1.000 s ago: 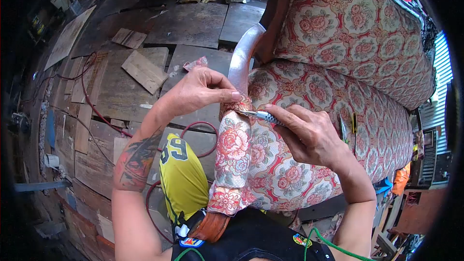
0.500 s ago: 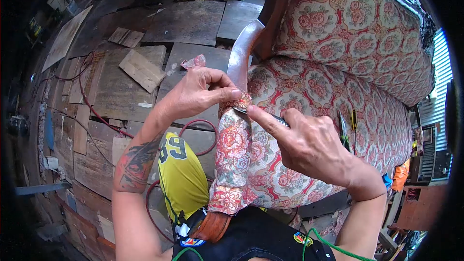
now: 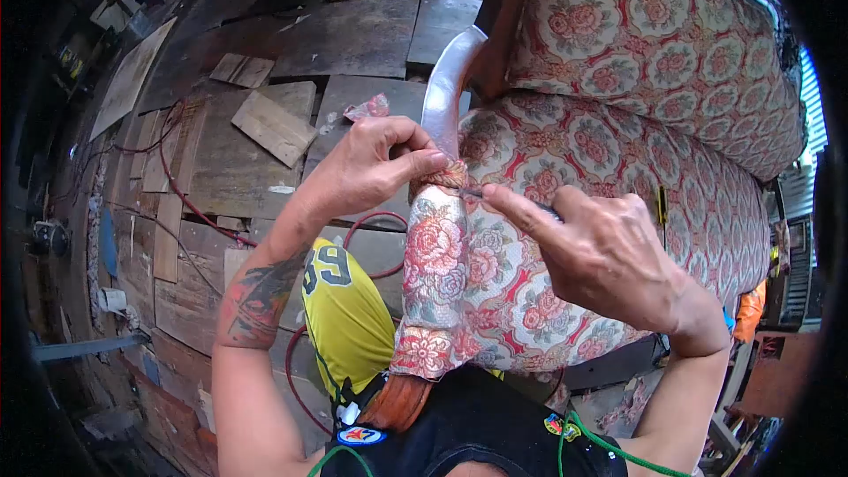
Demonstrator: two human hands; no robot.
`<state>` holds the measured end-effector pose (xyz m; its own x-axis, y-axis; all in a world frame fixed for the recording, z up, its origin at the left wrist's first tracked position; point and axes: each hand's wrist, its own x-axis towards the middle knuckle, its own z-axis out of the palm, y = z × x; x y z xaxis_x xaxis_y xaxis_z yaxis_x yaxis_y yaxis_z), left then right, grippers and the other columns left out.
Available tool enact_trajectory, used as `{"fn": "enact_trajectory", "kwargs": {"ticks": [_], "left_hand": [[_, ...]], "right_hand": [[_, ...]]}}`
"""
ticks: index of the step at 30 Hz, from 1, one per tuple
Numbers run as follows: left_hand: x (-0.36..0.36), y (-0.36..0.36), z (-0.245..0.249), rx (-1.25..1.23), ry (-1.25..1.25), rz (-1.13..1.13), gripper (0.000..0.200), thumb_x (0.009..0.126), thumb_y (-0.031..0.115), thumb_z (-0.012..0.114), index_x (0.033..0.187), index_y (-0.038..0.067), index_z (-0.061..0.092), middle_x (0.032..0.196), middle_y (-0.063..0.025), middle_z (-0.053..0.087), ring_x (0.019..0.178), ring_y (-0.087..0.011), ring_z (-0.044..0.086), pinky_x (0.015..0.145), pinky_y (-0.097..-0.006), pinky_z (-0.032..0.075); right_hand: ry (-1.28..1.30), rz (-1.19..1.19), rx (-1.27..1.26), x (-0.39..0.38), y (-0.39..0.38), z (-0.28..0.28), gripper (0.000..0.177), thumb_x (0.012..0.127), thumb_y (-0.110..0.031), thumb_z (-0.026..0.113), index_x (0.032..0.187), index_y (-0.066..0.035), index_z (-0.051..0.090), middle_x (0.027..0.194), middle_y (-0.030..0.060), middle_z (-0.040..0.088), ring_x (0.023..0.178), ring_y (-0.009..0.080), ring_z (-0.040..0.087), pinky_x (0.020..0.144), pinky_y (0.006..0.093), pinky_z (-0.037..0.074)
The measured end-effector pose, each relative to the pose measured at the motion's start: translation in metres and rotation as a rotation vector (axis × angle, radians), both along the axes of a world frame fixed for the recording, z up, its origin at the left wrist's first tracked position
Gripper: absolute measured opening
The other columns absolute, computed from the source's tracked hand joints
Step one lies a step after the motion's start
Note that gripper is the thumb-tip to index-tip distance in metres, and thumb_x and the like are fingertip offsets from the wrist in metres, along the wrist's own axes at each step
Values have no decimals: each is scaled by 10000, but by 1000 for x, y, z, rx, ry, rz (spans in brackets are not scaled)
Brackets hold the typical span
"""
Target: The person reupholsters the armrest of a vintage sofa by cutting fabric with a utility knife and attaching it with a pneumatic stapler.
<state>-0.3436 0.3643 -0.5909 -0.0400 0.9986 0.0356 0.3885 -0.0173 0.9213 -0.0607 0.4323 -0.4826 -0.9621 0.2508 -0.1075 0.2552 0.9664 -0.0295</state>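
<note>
Floral fabric (image 3: 435,247) wraps the sofa's armrest, and its upper end is folded and bunched. My left hand (image 3: 375,163) is closed, thumb and fingertips pinching the fabric's folded edge (image 3: 446,175). From the right, my right hand (image 3: 609,252) grips a slim dark utility knife (image 3: 474,192), its forefinger stretched along the top. The tip meets the right side of the fold; most of the handle is hidden in the palm. Above the fold, the wooden arm (image 3: 449,79) curves bare and shiny up to the backrest.
The floral seat (image 3: 583,146) and backrest (image 3: 654,53) fill the right side. A yellow-handled tool (image 3: 662,206) lies on the seat, partly hidden by my right hand. Loose boards (image 3: 274,126) and a red hose (image 3: 177,199) lie on the wooden floor at left.
The knife tip has moved right, from across the fold to its right edge, as my right hand drew back slightly. My left hand keeps its pinch. The whole view has shifted a little.
</note>
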Motion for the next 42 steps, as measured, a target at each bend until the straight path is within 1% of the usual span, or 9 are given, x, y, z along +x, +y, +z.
{"fn": "enact_trajectory", "kwargs": {"ticks": [1, 2, 4, 6, 10, 15, 19, 22, 42], "left_hand": [[-1, 1, 3, 11, 1, -6, 179, 945, 167, 757, 940, -11, 741, 833, -40, 710, 770, -98, 641, 693, -283, 500], [-1, 2, 7, 68, 87, -30, 181, 932, 178, 768, 933, -1, 740, 833, -51, 706, 768, -114, 641, 690, -294, 490], [0, 4, 11, 123, 175, -58, 185, 920, 189, 780, 926, 8, 739, 832, -62, 702, 766, -130, 640, 686, -304, 480], [3, 6, 13, 404, 445, -145, 197, 898, 204, 798, 893, 19, 731, 838, -89, 695, 768, -169, 640, 684, -318, 468], [-3, 18, 14, 434, 436, -209, 222, 892, 219, 802, 863, 14, 720, 825, -102, 697, 750, -194, 653, 678, -332, 486], [-7, 23, 19, 120, 231, -268, 220, 912, 202, 779, 883, -10, 731, 779, -117, 696, 727, -204, 669, 665, -351, 513], [-9, 26, 22, 82, 235, -296, 227, 914, 200, 775, 901, -23, 737, 785, -113, 694, 738, -196, 664, 676, -346, 513], [-9, 27, 22, 79, 303, -289, 242, 908, 209, 782, 916, -30, 738, 785, -101, 685, 741, -191, 655, 691, -346, 515], [-11, 27, 13, 9, 128, -280, 164, 927, 138, 768, 929, -24, 746, 803, -43, 711, 764, -89, 649, 688, -286, 531]], "right_hand": [[25, -7, 34, 1, 1, 3, 794, 796, -69, 687, 1557, -141, 469, 773, 120, 576, 590, 257, 622, 497, 414, 487], [40, -112, 45, 4, -5, 8, 690, 880, -87, 691, 1531, -235, 517, 736, 39, 516, 631, 212, 569, 552, 391, 414], [129, -145, 35, 11, -4, 3, 672, 885, -78, 696, 1518, -232, 533, 723, 40, 505, 618, 213, 559, 545, 394, 416], [277, -176, -1, 13, -4, -5, 630, 887, -51, 714, 1480, -219, 578, 678, 50, 490, 589, 226, 550, 535, 409, 436], [349, -162, -68, 15, 1, -16, 617, 881, -56, 725, 1463, -211, 593, 671, 61, 520, 588, 239, 572, 537, 420, 462], [375, -56, -184, 14, 15, -39, 655, 863, -105, 692, 1495, -213, 555, 676, 73, 558, 579, 261, 611, 504, 415, 501], [339, -71, -170, 6, 13, -42, 621, 882, -60, 722, 1465, -224, 586, 682, 62, 564, 601, 250, 614, 528, 416, 489], [352, -19, -145, 4, 16, -48, 660, 872, -122, 686, 1510, -208, 537, 670, 85, 562, 554, 270, 608, 470, 427, 485], [150, -28, -57, -3, 0, -33, 815, 798, -120, 708, 1569, -178, 450, 761, 99, 560, 599, 258, 622, 471, 413, 492]]}}
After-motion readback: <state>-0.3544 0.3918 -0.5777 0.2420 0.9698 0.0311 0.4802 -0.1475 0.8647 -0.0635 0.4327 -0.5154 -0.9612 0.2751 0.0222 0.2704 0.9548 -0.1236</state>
